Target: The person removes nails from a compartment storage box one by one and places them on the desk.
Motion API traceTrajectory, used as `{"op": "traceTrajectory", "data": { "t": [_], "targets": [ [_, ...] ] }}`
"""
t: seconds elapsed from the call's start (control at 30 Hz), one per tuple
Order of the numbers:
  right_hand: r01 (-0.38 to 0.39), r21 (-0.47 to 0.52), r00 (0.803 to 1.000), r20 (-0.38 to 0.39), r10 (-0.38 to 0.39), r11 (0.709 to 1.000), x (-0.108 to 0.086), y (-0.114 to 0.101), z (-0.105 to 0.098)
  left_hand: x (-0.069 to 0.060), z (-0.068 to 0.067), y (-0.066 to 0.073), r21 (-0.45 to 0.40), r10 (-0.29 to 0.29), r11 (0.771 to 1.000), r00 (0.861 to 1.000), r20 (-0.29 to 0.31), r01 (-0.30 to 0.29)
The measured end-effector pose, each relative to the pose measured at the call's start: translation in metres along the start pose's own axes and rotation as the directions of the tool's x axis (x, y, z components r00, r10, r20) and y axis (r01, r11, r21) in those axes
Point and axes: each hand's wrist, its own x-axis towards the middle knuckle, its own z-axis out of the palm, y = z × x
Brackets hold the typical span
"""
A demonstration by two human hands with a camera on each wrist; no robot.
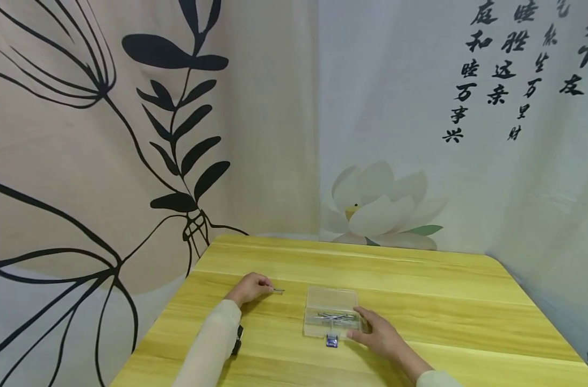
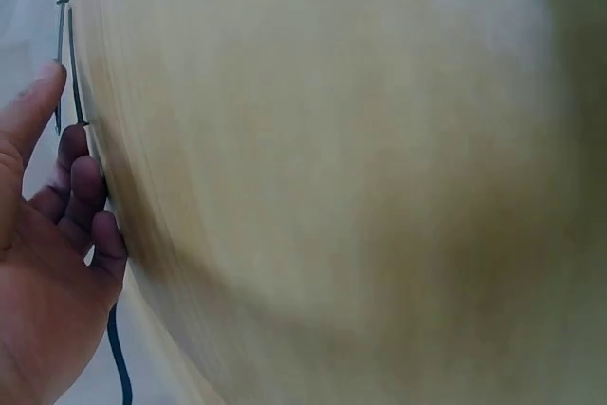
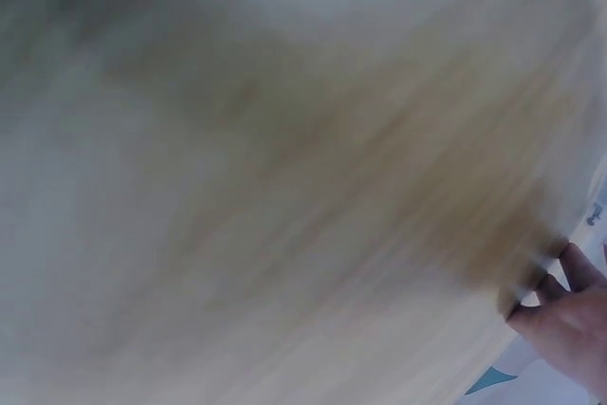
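Observation:
My left hand (image 1: 252, 288) is over the left part of the table, pinching two thin metal nails (image 1: 278, 291) that stick out past the fingertips. In the left wrist view, these nails (image 2: 76, 68) lie side by side with their heads at opposite ends. A clear plastic box (image 1: 307, 325) sits to the right, lid (image 1: 331, 297) folded back. Several loose nails (image 1: 336, 317) lie crossed inside it. At the box's right end, my right hand (image 1: 383, 336) grips it, thumb at the front corner and fingers farther back. The right wrist view shows only part of that hand (image 3: 569, 324).
A small blue-purple piece (image 1: 331, 341) is at the box's front edge. The yellow wood-grain table (image 1: 444, 306) extends to both sides and backs onto a printed curtain (image 1: 274, 134). Something black (image 1: 237, 341) shows beside the left sleeve (image 1: 209, 344).

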Motion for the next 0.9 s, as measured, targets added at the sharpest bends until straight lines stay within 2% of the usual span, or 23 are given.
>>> {"op": "traceTrajectory", "data": {
  "t": [0.23, 0.67, 0.9],
  "targets": [
    [0.009, -0.001, 1.000, -0.012, -0.009, 1.000, 0.000, -0.003, 0.000, 0.001, 0.002, 0.001, 0.024, 0.001, 1.000, 0.999, -0.041, 0.000],
    [-0.011, 0.000, 1.000, -0.020, 0.011, 1.000, 0.000, -0.004, -0.005, 0.002, 0.000, 0.011, 0.043, 0.016, 0.999, 0.999, -0.051, -0.014],
    [0.033, 0.002, 0.999, 0.009, -0.033, 0.999, 0.001, 0.000, -0.003, 0.000, -0.007, 0.006, 0.035, 0.021, 0.999, 0.998, -0.066, -0.019]
  ]
}}
